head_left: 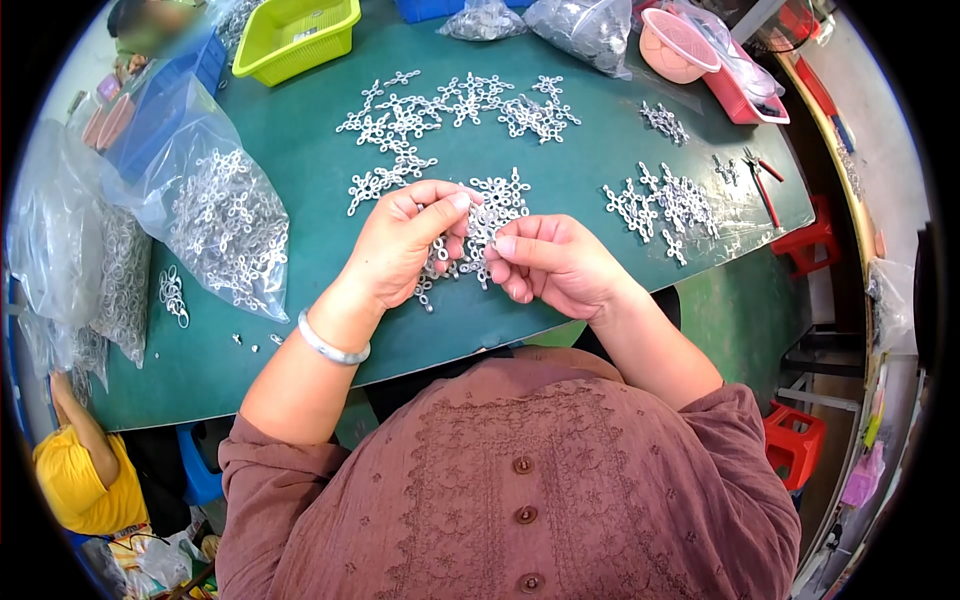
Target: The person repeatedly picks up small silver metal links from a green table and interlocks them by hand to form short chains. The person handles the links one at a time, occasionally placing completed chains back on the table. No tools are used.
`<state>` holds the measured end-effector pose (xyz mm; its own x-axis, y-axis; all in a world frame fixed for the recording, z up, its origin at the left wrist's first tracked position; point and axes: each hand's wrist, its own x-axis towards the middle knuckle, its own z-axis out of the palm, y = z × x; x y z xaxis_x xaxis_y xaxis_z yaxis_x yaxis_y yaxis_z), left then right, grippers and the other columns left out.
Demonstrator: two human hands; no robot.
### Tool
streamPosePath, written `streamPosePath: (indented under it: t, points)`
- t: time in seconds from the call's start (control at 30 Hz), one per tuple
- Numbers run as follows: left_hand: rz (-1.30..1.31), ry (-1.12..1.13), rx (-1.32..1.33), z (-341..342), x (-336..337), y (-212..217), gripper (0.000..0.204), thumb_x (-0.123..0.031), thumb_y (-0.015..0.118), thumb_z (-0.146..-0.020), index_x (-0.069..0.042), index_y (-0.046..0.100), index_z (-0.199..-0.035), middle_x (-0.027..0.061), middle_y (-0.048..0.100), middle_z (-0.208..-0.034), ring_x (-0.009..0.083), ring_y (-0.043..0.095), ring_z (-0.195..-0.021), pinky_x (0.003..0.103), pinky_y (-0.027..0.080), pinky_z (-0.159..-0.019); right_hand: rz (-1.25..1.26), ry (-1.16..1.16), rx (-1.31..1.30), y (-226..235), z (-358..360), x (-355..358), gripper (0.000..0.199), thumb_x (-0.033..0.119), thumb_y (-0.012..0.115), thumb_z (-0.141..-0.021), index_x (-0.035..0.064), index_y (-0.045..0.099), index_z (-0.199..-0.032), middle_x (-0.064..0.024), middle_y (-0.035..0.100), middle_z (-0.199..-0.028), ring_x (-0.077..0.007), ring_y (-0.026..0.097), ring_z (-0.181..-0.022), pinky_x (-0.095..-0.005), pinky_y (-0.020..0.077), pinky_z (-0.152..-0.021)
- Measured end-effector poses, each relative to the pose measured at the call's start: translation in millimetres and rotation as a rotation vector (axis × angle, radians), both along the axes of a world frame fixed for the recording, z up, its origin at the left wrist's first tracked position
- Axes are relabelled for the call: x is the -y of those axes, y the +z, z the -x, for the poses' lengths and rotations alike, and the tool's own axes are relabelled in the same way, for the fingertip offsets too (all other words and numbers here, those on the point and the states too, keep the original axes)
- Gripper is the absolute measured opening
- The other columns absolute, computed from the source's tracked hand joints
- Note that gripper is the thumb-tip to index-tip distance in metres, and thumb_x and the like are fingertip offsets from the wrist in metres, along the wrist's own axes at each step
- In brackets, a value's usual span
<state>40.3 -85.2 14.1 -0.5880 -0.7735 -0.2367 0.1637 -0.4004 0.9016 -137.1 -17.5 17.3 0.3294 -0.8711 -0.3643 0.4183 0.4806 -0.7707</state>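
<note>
Both my hands are raised over a pile of small silver-grey pieces with ring-shaped ends (484,222), near the table's front edge. My left hand (408,240), with a pale bangle (332,340) on its wrist, is closed in a pinch, thumb against forefinger. Opposite it, my right hand (553,262) also pinches with thumb and forefinger, the other fingers curled in. Whatever lies between the fingertips is too small to tell from the pieces behind. A larger spread of like pieces (400,118) lies farther back.
More pieces (680,200) lie at the right, near red-handled pliers (766,190). Clear bags of metal pieces (228,225) stand at the left. A lime-green basket (296,42) and a pink basket (675,48) sit at the back. A person in yellow (90,470) is at lower left.
</note>
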Motion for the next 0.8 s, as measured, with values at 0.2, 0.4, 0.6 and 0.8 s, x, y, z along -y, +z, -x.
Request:
streamPosePath:
  t: [0.2,0.4,0.6,0.8]
  points:
    - [0.014,-0.008,-0.019,2,-2,4,0.021,-0.02,0.051,-0.087,-0.003,0.06,-0.098,-0.0002,0.054,-0.069,0.0067,0.049,-0.053,0.017,0.037,-0.043,0.066,-0.09,-0.131,-4,-4,1,0.011,0.012,0.06,-0.08,0.0031,0.055,-0.078,-0.0024,0.057,-0.066,-0.0059,0.05,-0.051,-0.0179,0.0392,-0.046]
    - [-0.002,-0.008,-0.01,1,0,1,0.021,-0.02,0.05,-0.088,-0.004,0.059,-0.099,0.0001,0.054,-0.071,0.0062,0.049,-0.055,0.017,0.037,-0.044,0.063,-0.121,-0.185,0,-7,-1,0.01,0.012,0.06,-0.08,0.0022,0.056,-0.08,-0.0021,0.058,-0.067,-0.0057,0.05,-0.051,-0.0177,0.0395,-0.046]
    - [-0.032,-0.009,-0.036,0,1,0,0.021,-0.019,0.049,-0.088,-0.004,0.058,-0.099,0.0004,0.054,-0.072,0.0064,0.049,-0.056,0.017,0.039,-0.045,0.096,-0.121,-0.213,1,-9,-2,0.013,0.013,0.059,-0.08,0.0009,0.056,-0.083,-0.0018,0.058,-0.068,-0.0052,0.05,-0.053,-0.0173,0.0396,-0.047]
    - [-0.008,-0.015,-0.076,0,1,-1,0.022,-0.019,0.047,-0.089,-0.002,0.058,-0.099,0.0008,0.054,-0.072,0.0071,0.05,-0.056,0.018,0.04,-0.045,0.131,-0.107,-0.252,1,-12,-2,0.015,0.015,0.059,-0.081,0.0009,0.057,-0.084,-0.001,0.058,-0.068,-0.0045,0.05,-0.053,-0.0168,0.0394,-0.048]
